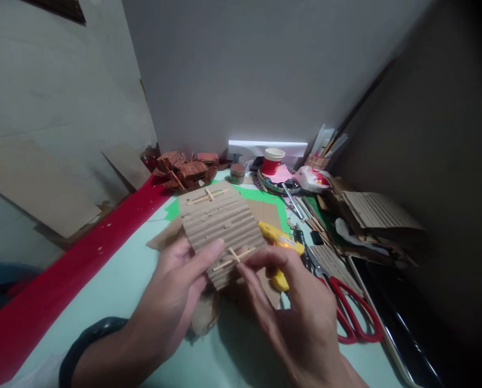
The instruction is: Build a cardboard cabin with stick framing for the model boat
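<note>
My left hand grips a corrugated cardboard piece by its lower left edge, thumb on top and fingers beneath. Thin wooden sticks lie crossed at two places on it: one pair near the far end, another pair near the close end. At the close pair, the thumb and forefinger of my right hand pinch around the end of a small stick. Just beyond my right hand rests a yellow glue gun, partly hidden by the fingers.
Red-handled scissors and a dark tablet lie at the right. Cardboard scraps are stacked behind them. Reddish-brown cardboard pieces, a small jar and a red cup stand at the back. Red cloth runs along the left.
</note>
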`<move>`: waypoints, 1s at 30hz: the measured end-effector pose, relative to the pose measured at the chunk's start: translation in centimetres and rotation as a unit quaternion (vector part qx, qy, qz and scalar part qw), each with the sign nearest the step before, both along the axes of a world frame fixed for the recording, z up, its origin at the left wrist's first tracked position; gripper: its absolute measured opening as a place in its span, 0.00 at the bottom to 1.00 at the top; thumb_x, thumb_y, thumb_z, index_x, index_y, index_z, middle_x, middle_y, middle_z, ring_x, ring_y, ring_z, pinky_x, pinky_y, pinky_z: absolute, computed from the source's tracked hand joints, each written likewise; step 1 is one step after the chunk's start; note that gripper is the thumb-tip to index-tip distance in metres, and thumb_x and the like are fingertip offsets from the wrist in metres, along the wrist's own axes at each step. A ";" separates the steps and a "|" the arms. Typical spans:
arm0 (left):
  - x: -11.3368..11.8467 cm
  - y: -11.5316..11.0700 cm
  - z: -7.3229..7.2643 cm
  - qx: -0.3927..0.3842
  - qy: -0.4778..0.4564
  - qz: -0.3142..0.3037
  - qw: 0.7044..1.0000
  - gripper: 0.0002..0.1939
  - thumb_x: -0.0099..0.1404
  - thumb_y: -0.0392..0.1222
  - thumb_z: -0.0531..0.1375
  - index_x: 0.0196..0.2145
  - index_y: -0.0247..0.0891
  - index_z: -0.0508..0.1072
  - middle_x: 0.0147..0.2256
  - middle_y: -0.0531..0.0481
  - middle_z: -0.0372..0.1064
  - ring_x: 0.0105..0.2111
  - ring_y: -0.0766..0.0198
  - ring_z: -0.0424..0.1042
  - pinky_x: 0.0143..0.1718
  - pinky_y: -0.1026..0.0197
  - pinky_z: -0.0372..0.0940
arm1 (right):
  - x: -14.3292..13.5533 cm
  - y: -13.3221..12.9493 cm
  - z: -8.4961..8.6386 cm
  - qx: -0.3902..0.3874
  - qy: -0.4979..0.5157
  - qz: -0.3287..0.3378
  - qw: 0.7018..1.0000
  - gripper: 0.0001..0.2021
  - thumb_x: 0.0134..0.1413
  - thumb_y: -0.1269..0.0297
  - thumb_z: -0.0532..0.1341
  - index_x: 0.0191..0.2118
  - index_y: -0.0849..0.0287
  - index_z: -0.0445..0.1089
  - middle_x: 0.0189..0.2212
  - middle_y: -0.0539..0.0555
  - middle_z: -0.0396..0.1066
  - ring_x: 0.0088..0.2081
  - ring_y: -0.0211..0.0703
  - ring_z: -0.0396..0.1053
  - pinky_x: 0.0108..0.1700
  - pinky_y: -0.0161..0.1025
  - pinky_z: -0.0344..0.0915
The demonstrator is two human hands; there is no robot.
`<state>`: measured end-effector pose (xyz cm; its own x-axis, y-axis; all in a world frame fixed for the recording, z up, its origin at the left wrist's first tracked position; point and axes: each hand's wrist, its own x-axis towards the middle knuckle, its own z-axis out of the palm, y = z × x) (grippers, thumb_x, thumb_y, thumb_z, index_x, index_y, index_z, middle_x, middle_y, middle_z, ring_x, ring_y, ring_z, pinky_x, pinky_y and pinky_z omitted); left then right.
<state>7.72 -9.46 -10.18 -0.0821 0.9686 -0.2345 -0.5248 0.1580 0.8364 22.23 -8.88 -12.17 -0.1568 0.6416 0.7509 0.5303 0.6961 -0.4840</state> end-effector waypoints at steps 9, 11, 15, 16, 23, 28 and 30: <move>0.3 0.2 0.0 0.025 0.037 -0.003 0.999 0.17 0.61 0.32 0.67 0.48 0.39 0.76 0.46 0.48 0.80 0.52 0.54 0.76 0.52 0.61 0.74 | -0.1 0.0 -0.2 0.013 -0.021 -0.022 0.999 0.05 0.59 0.76 0.62 0.36 0.60 0.67 0.28 0.48 0.72 0.29 0.34 0.69 0.33 0.31 0.64; 0.3 0.3 -0.1 0.016 0.044 0.009 0.999 0.18 0.60 0.32 0.68 0.48 0.38 0.75 0.47 0.47 0.80 0.53 0.52 0.75 0.53 0.59 0.74 | -0.2 -0.1 -0.3 0.017 -0.032 -0.021 0.999 0.05 0.60 0.75 0.62 0.37 0.59 0.67 0.28 0.47 0.71 0.28 0.35 0.67 0.33 0.33 0.63; 0.0 0.2 -0.3 0.018 0.049 0.015 0.999 0.23 0.59 0.34 0.69 0.52 0.40 0.73 0.50 0.48 0.78 0.56 0.51 0.73 0.55 0.56 0.73 | -0.3 -0.4 -0.4 -0.002 -0.035 -0.008 0.999 0.07 0.59 0.75 0.63 0.38 0.57 0.66 0.30 0.47 0.71 0.29 0.36 0.67 0.35 0.35 0.64; 0.0 0.2 -0.4 0.022 0.050 0.012 0.998 0.24 0.59 0.34 0.69 0.53 0.40 0.72 0.51 0.47 0.78 0.56 0.51 0.72 0.55 0.56 0.73 | -0.3 -0.4 -0.4 -0.001 -0.032 -0.004 0.999 0.07 0.59 0.75 0.64 0.38 0.57 0.66 0.30 0.47 0.71 0.30 0.36 0.67 0.36 0.35 0.64; -1.0 0.9 -0.5 0.015 0.059 0.018 0.998 0.29 0.62 0.35 0.67 0.59 0.38 0.65 0.52 0.44 0.77 0.55 0.49 0.73 0.52 0.53 0.76 | 1.8 0.0 0.6 -0.013 0.048 -0.049 0.998 0.06 0.60 0.72 0.63 0.39 0.56 0.65 0.32 0.48 0.69 0.33 0.35 0.68 0.37 0.33 0.65; -1.7 0.8 -0.8 0.001 0.062 0.023 0.998 0.36 0.62 0.38 0.68 0.64 0.51 0.59 0.57 0.49 0.73 0.58 0.49 0.71 0.49 0.54 0.77 | 2.3 0.5 0.7 -0.028 0.010 -0.032 0.999 0.04 0.62 0.74 0.61 0.36 0.58 0.67 0.27 0.48 0.67 0.27 0.33 0.65 0.30 0.31 0.62; -1.6 0.7 -0.8 -0.001 0.052 0.021 0.998 0.38 0.62 0.39 0.68 0.65 0.52 0.59 0.57 0.49 0.73 0.58 0.49 0.70 0.49 0.53 0.77 | 1.7 0.3 0.4 -0.012 -0.019 0.003 1.000 0.05 0.62 0.76 0.60 0.36 0.61 0.68 0.28 0.49 0.67 0.28 0.34 0.65 0.31 0.32 0.63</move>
<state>6.10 -8.78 -11.02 -0.1469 0.9633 -0.2248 -0.4406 0.1397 0.8868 23.92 -8.56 -11.74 -0.1898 0.6582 0.7286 0.5441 0.6882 -0.4799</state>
